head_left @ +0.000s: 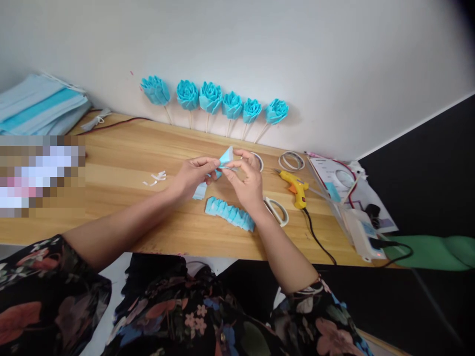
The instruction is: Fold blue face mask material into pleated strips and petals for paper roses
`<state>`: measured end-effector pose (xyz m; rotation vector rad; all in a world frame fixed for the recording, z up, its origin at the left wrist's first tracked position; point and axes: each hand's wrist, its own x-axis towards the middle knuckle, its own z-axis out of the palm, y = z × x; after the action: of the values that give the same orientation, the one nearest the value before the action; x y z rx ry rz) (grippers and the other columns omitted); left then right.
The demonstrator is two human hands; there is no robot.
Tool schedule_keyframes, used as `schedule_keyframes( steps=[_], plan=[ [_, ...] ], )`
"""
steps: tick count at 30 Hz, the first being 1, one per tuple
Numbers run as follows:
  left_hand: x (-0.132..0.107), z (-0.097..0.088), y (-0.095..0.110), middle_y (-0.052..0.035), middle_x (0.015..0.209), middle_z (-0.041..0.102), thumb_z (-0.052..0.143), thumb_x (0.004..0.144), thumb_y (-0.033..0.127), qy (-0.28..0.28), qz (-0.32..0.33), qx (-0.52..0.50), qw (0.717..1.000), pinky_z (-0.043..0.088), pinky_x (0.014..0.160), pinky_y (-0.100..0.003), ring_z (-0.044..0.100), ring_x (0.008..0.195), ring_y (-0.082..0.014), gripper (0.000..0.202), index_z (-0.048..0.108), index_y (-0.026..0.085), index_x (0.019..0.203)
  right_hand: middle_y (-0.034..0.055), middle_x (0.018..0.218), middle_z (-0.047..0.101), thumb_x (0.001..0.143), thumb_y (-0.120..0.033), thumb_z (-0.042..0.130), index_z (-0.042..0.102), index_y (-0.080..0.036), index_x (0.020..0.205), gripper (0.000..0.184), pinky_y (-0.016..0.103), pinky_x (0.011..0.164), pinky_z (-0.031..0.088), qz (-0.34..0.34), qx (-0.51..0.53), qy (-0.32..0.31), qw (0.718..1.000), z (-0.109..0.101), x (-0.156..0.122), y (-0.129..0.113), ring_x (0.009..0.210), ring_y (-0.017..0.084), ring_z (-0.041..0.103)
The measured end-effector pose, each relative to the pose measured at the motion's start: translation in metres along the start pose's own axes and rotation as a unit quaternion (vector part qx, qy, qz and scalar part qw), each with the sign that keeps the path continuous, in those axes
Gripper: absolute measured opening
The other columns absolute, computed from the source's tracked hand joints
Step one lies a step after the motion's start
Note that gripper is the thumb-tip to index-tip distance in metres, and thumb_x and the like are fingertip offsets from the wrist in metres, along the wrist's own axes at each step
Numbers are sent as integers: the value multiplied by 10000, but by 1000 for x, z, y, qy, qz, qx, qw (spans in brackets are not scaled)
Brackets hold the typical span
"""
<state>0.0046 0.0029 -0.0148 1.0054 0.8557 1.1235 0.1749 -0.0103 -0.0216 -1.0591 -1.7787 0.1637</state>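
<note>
You hold a blue piece [227,155] above the middle of the table [115,163], the fingers of your left hand [193,174] and right hand [248,180] both pinched on it. Below your hands lies a row of folded blue pieces [230,214]; scissors [282,216] sit by your right wrist, near the yellow glue gun [297,189]. Six blue flowers [233,105] lean against the wall [237,44] beyond.

No words, brands or numbers can be read; the paper sheet [322,169] at the right end of the table [122,153] carries a dark line of print, too small and blurred to make out
</note>
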Motion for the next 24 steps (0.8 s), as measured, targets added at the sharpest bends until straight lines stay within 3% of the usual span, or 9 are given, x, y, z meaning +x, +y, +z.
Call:
schedule_keyframes(
  steps=[6,12,24],
  plan=[
    [0,0,1,-58,755,706,803,710,358,-1,1,-2,1000,367,518,-242,547,597,-107,215,760,151,750,40,1165,663,880,-407,663,658,-249,876,159,390,1013,490,143,177,-16,974,4,-1,6,1153,200,614],
    [0,-1,-1,-57,771,712,780,739,370,-5,2,38,999,379,518,-232,550,609,-104,214,752,158,736,-10,870,671,805,-429,717,628,-239,854,216,304,824,512,241,270,-13,932,6,0,0,830,149,621],
    [-4,1,4,-48,668,677,707,803,372,-6,33,130,991,401,524,-220,521,558,-92,258,725,142,689,-31,778,623,761,-422,718,613,-218,831,240,282,784,479,305,286,-14,908,4,3,-4,769,127,577]
  ],
)
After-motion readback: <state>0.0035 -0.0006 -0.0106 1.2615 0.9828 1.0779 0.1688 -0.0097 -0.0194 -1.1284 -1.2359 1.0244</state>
